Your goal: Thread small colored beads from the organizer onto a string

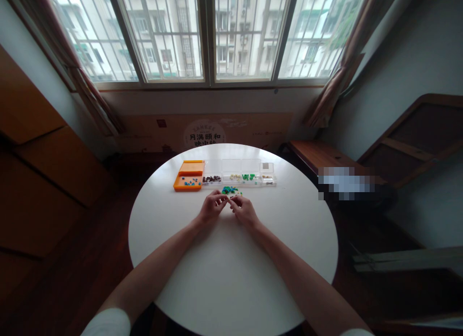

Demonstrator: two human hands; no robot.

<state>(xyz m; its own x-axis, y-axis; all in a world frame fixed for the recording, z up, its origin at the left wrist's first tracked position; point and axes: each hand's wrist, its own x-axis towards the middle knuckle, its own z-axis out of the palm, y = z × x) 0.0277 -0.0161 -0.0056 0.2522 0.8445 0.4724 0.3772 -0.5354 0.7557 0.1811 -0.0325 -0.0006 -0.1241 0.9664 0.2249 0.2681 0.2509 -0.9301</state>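
My left hand (212, 204) and my right hand (243, 209) meet over the white round table (231, 278), fingertips pinched together. Whatever sits between them is too small to make out. Just beyond the fingers lies a loose pile of tiny green and blue pieces (230, 189), with a few more scattered by my right fingers. Behind the pile stands an open orange box (188, 182) with blue bits in it. To its right, a clear compartment box (256, 183) with raised lids holds dark brown pieces (211, 179), cream pieces (235, 176) and green pieces (248, 176).
A barred window (206, 36) with curtains is ahead, above a printed cardboard panel (144, 133). To the right are a wooden bench (321, 155) and a leaning wooden frame (412, 147). An orange-brown cabinet (39, 191) is on the left.
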